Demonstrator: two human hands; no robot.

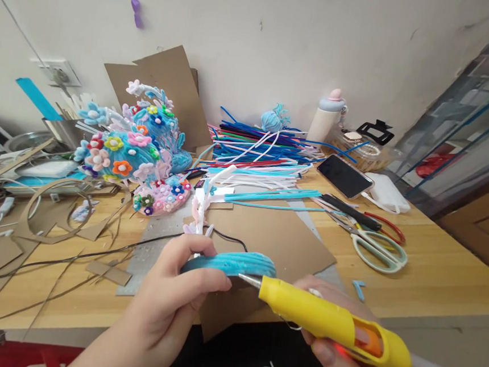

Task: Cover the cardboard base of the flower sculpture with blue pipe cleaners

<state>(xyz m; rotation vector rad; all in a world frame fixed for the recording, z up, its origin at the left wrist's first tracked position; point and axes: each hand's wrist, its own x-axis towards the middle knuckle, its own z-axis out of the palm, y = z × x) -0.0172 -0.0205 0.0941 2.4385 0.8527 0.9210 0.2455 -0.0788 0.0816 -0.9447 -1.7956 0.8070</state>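
Note:
Pinched between the thumb and fingers of my left hand (175, 291) is a light blue ribbed piece (241, 262), its edge turned toward me. A white fuzzy stem (202, 202) with pale pink bits rises behind those fingers. My right hand (341, 352) is wrapped round a yellow glue gun (322, 319), partly hidden by its body. The gun's metal nozzle (251, 279) points left at the lower edge of the blue piece, by my left thumb; whether it touches cannot be made out.
Flower-covered blue craft pieces (132, 145) stand at the back left. Pipe cleaners (256, 150) are piled by the wall. A phone (345, 176) and scissors (378, 249) lie right. Cardboard (282, 238) lies under my hands; a black cable (105, 251) crosses the table.

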